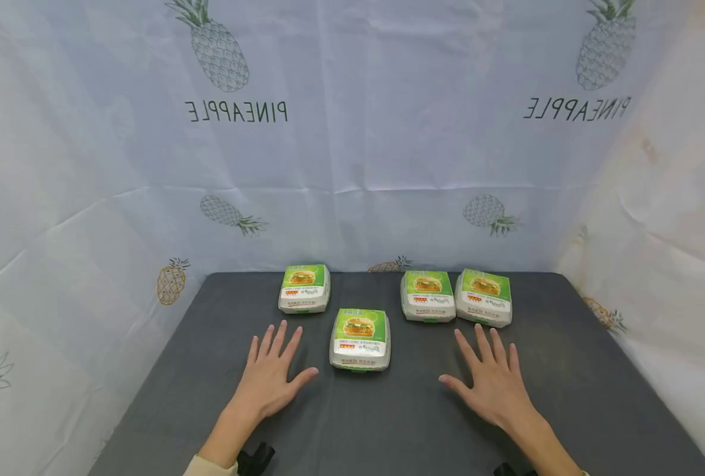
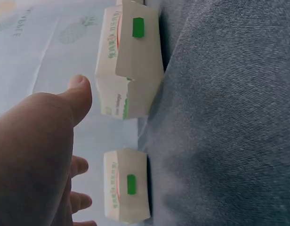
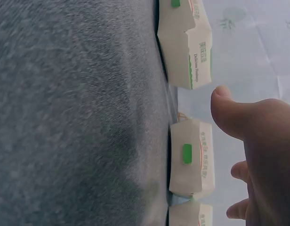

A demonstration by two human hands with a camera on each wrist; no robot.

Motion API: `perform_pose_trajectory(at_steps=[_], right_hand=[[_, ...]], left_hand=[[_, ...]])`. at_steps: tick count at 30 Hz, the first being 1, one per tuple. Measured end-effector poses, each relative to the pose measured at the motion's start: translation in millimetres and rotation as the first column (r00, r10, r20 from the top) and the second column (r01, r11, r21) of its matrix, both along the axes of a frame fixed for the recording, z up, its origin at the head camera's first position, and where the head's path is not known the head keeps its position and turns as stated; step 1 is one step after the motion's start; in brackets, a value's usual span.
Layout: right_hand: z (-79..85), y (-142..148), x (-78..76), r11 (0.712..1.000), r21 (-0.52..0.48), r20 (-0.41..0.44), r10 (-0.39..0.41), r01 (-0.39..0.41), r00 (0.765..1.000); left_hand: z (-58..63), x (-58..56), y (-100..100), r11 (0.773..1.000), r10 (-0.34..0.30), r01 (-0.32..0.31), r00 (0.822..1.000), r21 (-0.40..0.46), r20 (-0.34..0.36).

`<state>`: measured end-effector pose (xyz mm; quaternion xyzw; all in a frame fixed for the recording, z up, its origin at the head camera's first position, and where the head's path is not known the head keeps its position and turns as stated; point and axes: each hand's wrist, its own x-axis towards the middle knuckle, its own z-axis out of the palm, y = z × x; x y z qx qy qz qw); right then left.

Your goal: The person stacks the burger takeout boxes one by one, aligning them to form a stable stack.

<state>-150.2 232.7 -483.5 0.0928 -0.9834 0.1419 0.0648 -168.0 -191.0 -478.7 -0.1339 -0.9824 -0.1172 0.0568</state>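
Observation:
Several closed burger boxes, white with green picture lids, sit on a dark cloth. One box (image 1: 360, 340) is nearest, at the middle, and another box (image 1: 304, 289) stands behind it to the left. At the back right, a box (image 1: 428, 296) and a slightly turned box (image 1: 484, 297) are side by side. My left hand (image 1: 269, 377) is spread palm down, left of the middle box and in front of the back-left one. Fingers also spread, my right hand (image 1: 495, 383) is in front of the right-hand pair. Both hands hold nothing. The wrist views show the boxes' green front tabs (image 2: 131, 184).
The dark cloth-covered table (image 1: 388, 423) ends at the back against a pale hanging curtain (image 1: 388, 145) printed with pineapples. More of this curtain rises along the left and right sides. A black strap piece (image 1: 257, 458) shows at the left wrist.

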Motion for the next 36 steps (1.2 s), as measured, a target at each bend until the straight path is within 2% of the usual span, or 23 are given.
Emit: perform_pose_trajectory(at_steps=[8,12,17,22,30,36], right_hand=[[2.5,-8,0.0,1.000,-0.019,-0.015,0.017,-0.017,1.000],[2.7,-14,-2.9,0.998,-0.057,-0.006,0.033,-0.034,0.999],[3.1,-26,-7.6,0.992,-0.107,0.006,0.065,-0.064,0.998],[5.7,-38,-12.2,0.987,-0.140,0.006,0.078,-0.077,0.997],[10.9,-51,-20.3,0.979,-0.184,0.024,0.090,-0.084,0.996],[12.8,-62,-26.6,0.967,-0.232,0.017,0.114,-0.107,0.993]], left_hand=[[5.2,-4.6,8,0.998,-0.023,0.024,1.000,0.058,-0.009],[9.3,-6.6,15,0.991,-0.033,0.030,0.999,0.134,0.014],[13.1,-7.6,24,0.968,-0.044,0.035,0.999,0.249,0.030],[14.4,-10.6,32,0.950,-0.043,0.018,0.996,0.313,0.074],[9.3,-17.5,39,0.911,-0.046,-0.007,0.992,0.412,0.119],[6.3,-22.9,42,0.871,-0.060,-0.022,0.987,0.490,0.150]])
